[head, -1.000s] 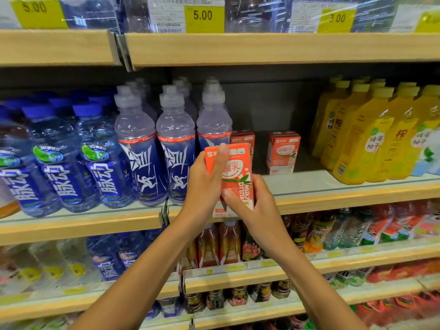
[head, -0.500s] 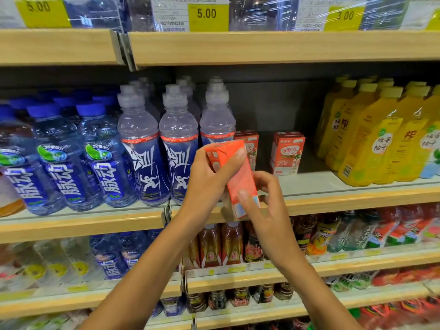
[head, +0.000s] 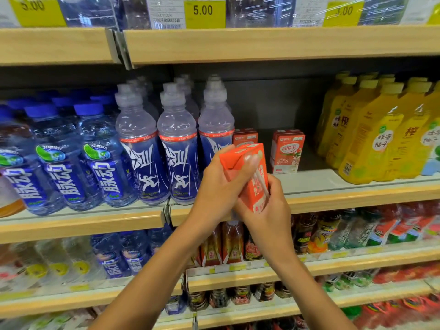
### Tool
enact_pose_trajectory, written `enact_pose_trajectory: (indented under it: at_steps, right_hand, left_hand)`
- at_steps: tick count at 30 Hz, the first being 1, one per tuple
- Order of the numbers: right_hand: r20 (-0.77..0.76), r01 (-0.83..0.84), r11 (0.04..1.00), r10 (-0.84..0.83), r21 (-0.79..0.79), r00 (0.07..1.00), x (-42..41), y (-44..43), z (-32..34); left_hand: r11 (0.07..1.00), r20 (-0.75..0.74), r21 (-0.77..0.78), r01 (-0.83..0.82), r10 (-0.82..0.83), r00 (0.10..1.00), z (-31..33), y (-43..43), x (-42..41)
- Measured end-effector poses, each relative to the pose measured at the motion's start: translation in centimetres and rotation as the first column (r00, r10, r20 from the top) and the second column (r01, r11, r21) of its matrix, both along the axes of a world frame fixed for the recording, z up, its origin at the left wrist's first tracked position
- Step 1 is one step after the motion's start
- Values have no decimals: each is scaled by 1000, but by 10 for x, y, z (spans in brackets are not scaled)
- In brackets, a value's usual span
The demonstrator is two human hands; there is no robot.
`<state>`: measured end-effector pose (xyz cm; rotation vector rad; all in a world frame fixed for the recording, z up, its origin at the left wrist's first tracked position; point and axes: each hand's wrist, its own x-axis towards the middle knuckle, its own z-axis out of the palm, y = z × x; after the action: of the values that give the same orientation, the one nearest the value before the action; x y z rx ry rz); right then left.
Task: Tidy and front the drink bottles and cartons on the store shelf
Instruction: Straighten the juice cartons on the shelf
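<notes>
Orange-red carton held off the shelf, in front of the middle shelf's wooden front edge, tilted with its top leaning left. Both hands on it. Left hand wraps the upper part from the left; its fingertips press the carton's near face close to the top. Right hand cups the lower end from below and from the right, thumb lying up along the printed side. Print on the carton blurred, not readable.

Behind the held one, two more cartons of the same kind stand upright on the middle shelf: one just beside the clear bottles, mostly hidden by the held carton, and one standing alone further right, label facing forward. Bare shelf space between that carton and the yellow bottles, which fill the right end in rows.

Left of the cartons: three rows of clear sport-cap bottles with dark blue labels, then blue-capped bottles to the far left.

Shelf above carries yellow price tags, one reading 5.00. Lower shelves hold small red and mixed bottles, out of focus.
</notes>
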<state>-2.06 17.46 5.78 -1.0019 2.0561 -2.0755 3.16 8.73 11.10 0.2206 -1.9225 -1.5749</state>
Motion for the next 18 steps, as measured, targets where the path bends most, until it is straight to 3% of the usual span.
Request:
enact_pose_trajectory:
  at_steps: [4, 6, 9, 13, 18]
  right_hand:
    - [-155, 109, 993, -102, 41, 983, 7, -7, -2]
    - [-185, 66, 996, -54, 59, 981, 6, -6, 0]
    - [-88, -153, 986, 158, 67, 984, -2, 4, 7]
    - [131, -343, 938, 347, -54, 929, -14, 13, 15]
    - [95, -353, 935, 354, -30, 930, -11, 7, 13]
  left_hand:
    - [971, -42, 122, -206, 213, 976, -1, 12, -6]
    - [959, -46, 168, -228, 239, 970, 0, 10, -5]
    - [954, -32, 231, -191, 203, 979, 6, -5, 0]
    - [968, -12, 236, -81, 87, 996, 15, -24, 5]
    - [983, -27, 179, 51, -47, 999, 10, -24, 5]
